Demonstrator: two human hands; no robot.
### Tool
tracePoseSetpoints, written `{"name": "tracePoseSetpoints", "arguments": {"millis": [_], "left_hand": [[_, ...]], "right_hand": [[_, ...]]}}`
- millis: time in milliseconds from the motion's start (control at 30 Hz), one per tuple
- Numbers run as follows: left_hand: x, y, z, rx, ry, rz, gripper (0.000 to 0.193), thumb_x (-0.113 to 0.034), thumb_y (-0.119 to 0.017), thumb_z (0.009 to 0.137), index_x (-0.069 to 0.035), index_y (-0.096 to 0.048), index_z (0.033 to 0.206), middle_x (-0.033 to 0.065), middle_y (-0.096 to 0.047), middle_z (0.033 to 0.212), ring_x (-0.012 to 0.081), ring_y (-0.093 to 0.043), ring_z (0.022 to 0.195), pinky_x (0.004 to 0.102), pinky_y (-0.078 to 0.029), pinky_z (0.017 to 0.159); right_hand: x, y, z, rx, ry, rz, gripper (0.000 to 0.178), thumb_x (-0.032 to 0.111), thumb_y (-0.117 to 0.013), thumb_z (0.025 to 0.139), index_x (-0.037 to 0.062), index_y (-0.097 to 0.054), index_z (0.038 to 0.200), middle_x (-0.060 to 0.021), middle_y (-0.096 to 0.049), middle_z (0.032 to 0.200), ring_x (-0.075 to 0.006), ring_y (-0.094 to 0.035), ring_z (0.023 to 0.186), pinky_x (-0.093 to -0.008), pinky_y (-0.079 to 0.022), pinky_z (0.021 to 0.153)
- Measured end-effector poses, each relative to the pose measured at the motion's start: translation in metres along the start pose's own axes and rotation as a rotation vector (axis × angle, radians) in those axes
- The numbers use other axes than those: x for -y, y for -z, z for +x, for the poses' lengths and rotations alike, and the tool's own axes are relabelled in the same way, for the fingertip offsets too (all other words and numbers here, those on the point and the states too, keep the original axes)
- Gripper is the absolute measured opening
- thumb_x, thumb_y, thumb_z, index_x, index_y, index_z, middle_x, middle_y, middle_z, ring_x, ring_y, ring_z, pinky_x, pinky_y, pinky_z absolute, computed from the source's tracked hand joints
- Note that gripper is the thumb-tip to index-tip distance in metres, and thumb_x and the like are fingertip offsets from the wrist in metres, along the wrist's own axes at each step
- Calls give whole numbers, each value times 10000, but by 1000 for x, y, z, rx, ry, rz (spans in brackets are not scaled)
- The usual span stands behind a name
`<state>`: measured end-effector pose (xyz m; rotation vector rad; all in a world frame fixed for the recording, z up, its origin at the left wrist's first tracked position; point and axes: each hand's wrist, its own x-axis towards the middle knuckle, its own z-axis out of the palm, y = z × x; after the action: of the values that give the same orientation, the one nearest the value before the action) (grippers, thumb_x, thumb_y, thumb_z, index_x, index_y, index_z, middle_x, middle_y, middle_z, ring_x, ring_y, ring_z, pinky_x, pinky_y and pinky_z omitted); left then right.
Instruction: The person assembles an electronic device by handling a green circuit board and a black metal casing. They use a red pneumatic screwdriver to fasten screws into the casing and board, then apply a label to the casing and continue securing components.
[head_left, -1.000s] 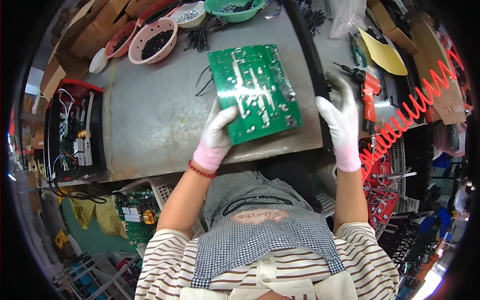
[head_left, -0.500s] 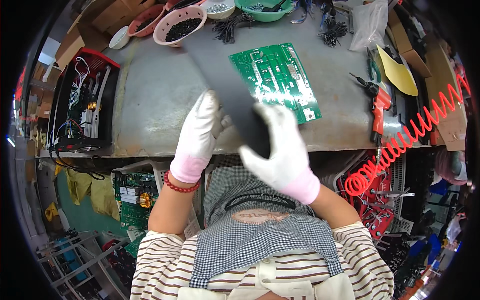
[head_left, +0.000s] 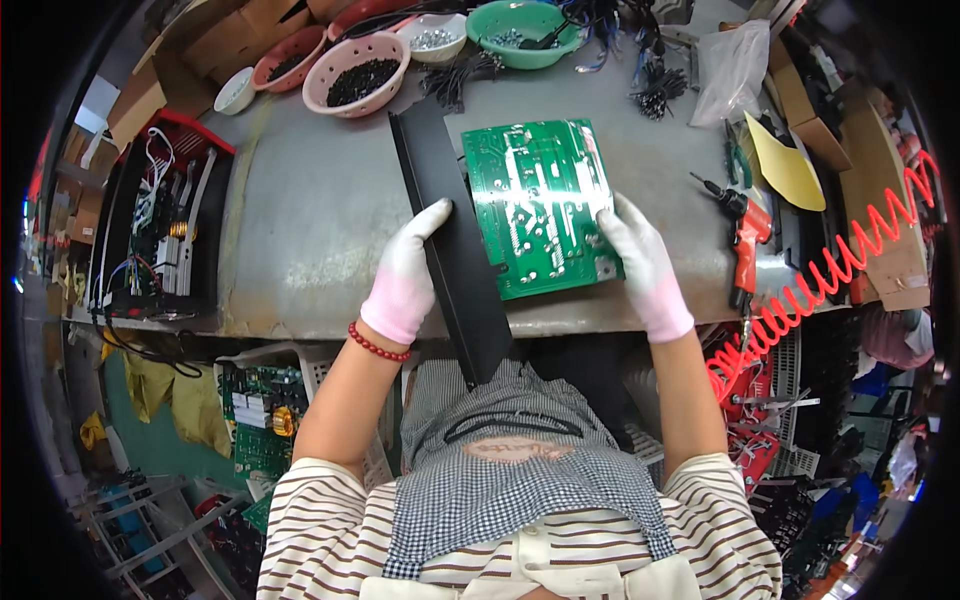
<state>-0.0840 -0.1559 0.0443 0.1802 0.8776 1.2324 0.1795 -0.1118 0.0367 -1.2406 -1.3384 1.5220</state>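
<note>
My gloved left hand point(head_left: 408, 270) grips a long black metal panel point(head_left: 452, 215) with a bent edge, its thumb lying on the face. The panel slants over the table's front edge, its near end above my apron. On the right, my gloved right hand point(head_left: 645, 262) holds the right edge of a green circuit board point(head_left: 540, 205), fingers and thumb closed on it. The board shows its soldered side and lies just right of the panel, its left edge close to it; whether they touch I cannot tell. Its underside is hidden.
Bowls of small parts line the back, among them a pink basket point(head_left: 357, 82) of black screws and a green bowl point(head_left: 524, 35). At left stands an open black-and-red device case point(head_left: 165, 215). A red power screwdriver point(head_left: 748, 235) with a coiled red hose point(head_left: 800, 290) lies at right.
The right hand has let go of the black panel and taken the circuit board's right edge. The panel, blurred before, is now held by the left hand alone, nearer me.
</note>
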Motion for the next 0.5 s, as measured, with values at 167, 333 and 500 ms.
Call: {"name": "tracePoseSetpoints", "arguments": {"millis": [167,333,500], "left_hand": [[-4,4,18,65,15,112,268,-238,-559,986,3,-642,1069,111,-700,944,210,-686,804,339,-580,741],[-20,6,18,-13,66,191,311,-256,-569,980,27,-636,1089,116,-695,935,194,-675,787,325,-563,726],[-42,43,13,-10,34,494,351,-225,-550,984,38,-553,1217,105,-673,994,184,-667,834,329,-561,751]], "right_hand": [[1,2,-4,-84,75,-26,605,303,-570,989,-117,-429,1401,-161,-590,1303,-182,-554,1186,-307,-417,1027],[-3,48,2,-153,168,-411,567,311,-579,984,-97,-481,1365,-205,-600,1304,-253,-580,1188,-346,-433,1023],[-34,138,-2,-618,301,-1129,546,256,-623,947,-82,-480,1351,-256,-538,1342,-361,-491,1286,-418,-362,1097]]}}
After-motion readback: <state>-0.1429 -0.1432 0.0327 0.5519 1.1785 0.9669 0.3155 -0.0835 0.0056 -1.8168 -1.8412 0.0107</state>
